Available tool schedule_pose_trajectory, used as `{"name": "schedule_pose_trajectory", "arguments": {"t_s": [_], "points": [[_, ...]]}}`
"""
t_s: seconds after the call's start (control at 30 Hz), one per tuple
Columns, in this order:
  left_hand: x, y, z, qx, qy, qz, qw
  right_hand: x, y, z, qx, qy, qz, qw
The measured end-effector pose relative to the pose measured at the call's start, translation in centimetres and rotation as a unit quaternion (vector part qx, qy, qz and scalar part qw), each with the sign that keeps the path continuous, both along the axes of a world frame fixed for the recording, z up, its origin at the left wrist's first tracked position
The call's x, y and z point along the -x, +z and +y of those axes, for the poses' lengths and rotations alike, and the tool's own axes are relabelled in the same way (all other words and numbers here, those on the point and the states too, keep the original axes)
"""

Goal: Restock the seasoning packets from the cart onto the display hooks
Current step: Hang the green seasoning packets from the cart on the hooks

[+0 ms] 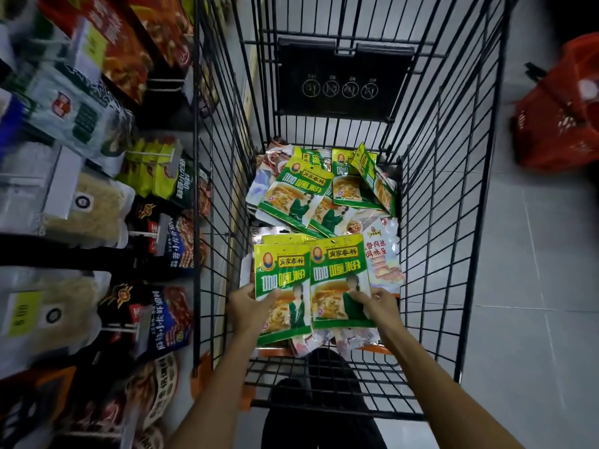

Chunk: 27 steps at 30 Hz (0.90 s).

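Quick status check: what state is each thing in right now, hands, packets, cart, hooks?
Left hand: grips a stack of green packets over the cart.
Right hand: pinches a single green packet near its lower right corner.
Loose packets: heaped in the cart, not yet picked.
Cart: loaded with packets.
Display hooks: stocked, packets hanging.
Red basket: on the floor, right of the cart.

red basket (560,118) at rt, tiled floor (534,286)

The cart (453,196) is made of black-coated metal wire. The seasoning packets (338,280) are wrapped in glossy plastic film, with light reflected on them. A red plastic basket (557,124) is seen on the smooth, pale tiled floor (534,254).
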<state>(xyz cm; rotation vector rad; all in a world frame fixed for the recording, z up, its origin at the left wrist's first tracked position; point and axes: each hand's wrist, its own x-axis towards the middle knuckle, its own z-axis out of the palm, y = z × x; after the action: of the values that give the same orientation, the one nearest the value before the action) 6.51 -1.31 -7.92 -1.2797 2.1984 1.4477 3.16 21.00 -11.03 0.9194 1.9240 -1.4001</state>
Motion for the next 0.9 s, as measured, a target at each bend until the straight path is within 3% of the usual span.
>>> {"name": "schedule_pose_trajectory", "arguments": {"t_s": [0.2, 0.4, 0.63, 0.9], "points": [[0.9, 0.8, -0.1, -0.087, -0.007, 0.01, 0.996, 0.7, 1.7, -0.3, -0.009, 0.029, 0.01, 0.999], [2.1, 6.1, -2.1, -0.057, 0.008, 0.106, 0.993, 4.6, 8.0, -0.9, 0.073, 0.047, 0.069, 0.994], [2.7, 21.0, -6.8, 0.048, 0.104, 0.272, 0.955, 11.0, 21.3, -7.2, 0.147, 0.152, 0.203, 0.956], [-3.5, 40.8, -12.1, 0.226, 0.18, 0.416, 0.862, 11.5, 39.4, -18.1, 0.261, 0.289, 0.338, 0.857]]}}
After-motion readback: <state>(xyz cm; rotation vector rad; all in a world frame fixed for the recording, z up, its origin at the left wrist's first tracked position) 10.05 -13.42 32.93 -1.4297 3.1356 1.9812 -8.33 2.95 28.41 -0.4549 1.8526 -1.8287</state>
